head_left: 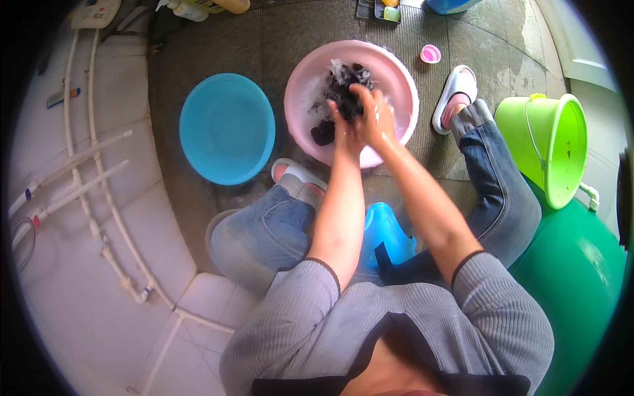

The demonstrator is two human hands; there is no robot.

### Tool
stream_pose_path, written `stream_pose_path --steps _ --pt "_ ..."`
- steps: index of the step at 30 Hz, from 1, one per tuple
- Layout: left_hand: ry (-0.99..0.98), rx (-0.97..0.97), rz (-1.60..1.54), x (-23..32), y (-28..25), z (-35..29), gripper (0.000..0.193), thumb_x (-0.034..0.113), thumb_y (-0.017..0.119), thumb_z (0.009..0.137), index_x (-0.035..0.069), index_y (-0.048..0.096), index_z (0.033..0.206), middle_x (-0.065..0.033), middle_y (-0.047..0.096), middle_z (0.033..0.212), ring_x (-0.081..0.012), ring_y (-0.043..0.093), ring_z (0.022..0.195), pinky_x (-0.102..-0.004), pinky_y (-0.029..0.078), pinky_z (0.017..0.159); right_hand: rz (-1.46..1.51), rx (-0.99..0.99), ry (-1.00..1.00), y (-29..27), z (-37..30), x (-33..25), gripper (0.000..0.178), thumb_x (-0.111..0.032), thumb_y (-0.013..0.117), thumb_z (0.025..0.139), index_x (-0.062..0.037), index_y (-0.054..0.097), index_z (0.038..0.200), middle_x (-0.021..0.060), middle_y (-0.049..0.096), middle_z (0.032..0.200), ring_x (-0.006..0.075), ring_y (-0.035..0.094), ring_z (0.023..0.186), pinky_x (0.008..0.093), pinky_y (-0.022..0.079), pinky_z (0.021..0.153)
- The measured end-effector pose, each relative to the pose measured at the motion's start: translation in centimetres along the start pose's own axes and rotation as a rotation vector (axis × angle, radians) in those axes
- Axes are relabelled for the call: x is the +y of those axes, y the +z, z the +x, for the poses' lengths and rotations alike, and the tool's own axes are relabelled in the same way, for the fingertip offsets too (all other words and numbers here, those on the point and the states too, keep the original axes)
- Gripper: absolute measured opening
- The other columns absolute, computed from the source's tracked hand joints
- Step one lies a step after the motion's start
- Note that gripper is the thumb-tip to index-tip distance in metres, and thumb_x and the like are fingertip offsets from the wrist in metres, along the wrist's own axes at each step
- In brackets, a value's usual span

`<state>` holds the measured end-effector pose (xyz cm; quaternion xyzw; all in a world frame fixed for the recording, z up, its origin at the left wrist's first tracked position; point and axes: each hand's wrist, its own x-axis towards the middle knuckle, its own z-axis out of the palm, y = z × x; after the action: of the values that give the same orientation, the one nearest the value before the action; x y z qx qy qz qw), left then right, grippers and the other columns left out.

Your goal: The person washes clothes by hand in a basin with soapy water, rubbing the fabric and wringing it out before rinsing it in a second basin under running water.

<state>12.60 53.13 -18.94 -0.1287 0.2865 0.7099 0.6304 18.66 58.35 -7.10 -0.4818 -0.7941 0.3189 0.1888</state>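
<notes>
Black cloth [343, 82], wet and sudsy, one bunch — lying in the pink basin [411, 99], from centre toward 12 o'clock, with a dark patch [322, 133] at 8. Right hand [376, 119]: at 4 o'clock, fingers curled over and clamped on the bunch. Left hand [346, 132]: against it at 6, fingers hidden, closure cannot be told. Probable handling: soft, limp, water-heavy, soap-slippery, hardly fragile — best held by a thick gathered fold.

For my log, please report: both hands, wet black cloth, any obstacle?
Bare left hand, bare right hand: both on wet black cloth, grip unclear. Cloth inside round pink plastic basin, white suds. No obstacle visible.
</notes>
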Motion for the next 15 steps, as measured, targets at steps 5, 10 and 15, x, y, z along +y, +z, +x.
stream_pose_path --steps 5,10,15 --pt "-0.101 -0.173 -0.148 1.7 2.1 -3.0 0.066 0.061 0.038 0.082 0.012 0.043 0.127 -0.0102 0.047 0.125 -0.0247 0.047 0.112 -0.0377 0.042 0.092 0.062 -0.071 -0.144 -3.2 -9.2 -5.4 0.04 0.0 0.059 0.06 -0.0163 0.059 0.096 0.0141 0.046 0.077 0.035 0.048 0.073 0.0445 0.034 0.06" --pt "-0.057 -0.03 -0.143 0.1 -0.6 -3.1 0.053 0.046 0.042 0.087 0.008 0.046 0.124 -0.0105 0.051 0.121 -0.0238 0.051 0.108 -0.0379 0.043 0.092 0.185 -0.165 -0.159 -1.5 -9.0 -3.6 0.026 -0.009 0.053 0.064 -0.0124 0.06 0.089 0.0151 0.051 0.081 0.0332 0.053 0.08 0.0435 0.044 0.068" --pt "-0.206 0.17 -0.189 -3.1 3.9 -3.2 0.038 0.029 0.044 0.088 0.005 0.051 0.117 -0.0108 0.056 0.115 -0.0249 0.053 0.106 -0.0413 0.041 0.096 -0.145 -0.023 0.281 -0.6 2.3 6.4 0.024 -0.019 0.05 0.075 -0.009 0.061 0.094 0.0202 0.061 0.083 0.0385 0.059 0.081 0.0484 0.046 0.071"
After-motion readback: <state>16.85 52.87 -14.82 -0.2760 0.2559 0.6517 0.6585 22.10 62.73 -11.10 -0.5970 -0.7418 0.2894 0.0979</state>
